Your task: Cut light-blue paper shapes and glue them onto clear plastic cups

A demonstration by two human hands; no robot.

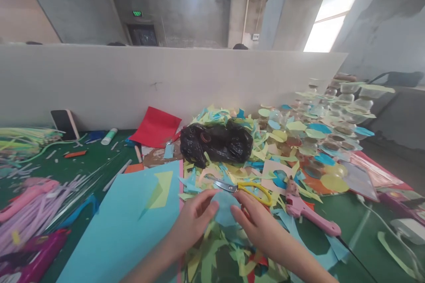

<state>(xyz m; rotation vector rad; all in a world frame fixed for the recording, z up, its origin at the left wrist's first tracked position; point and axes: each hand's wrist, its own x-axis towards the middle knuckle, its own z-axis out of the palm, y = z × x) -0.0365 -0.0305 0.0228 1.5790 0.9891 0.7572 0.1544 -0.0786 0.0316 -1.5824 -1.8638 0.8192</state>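
Observation:
A rounded piece of light blue paper (225, 212) is held between my two hands over a heap of cut scraps (212, 247). My left hand (195, 216) pinches its left edge between thumb and fingers. On the opposite edge, my right hand (254, 216) grips it the same way. Just beyond my fingertips lie scissors with yellow handles (257, 191), their blades pointing left. Large blue paper sheets (133, 216) lie to the left, with a small yellow-green piece (161, 190) on top.
A black plastic bag (217, 143) sits behind the scissors, beside red paper (157, 128). To the right are a pink glue gun (312, 216) with its cord and stacked clear cups (347, 97) with paper discs. Pipe cleaners (43, 212) and a phone (64, 124) are left. A white partition (149, 79) stands behind.

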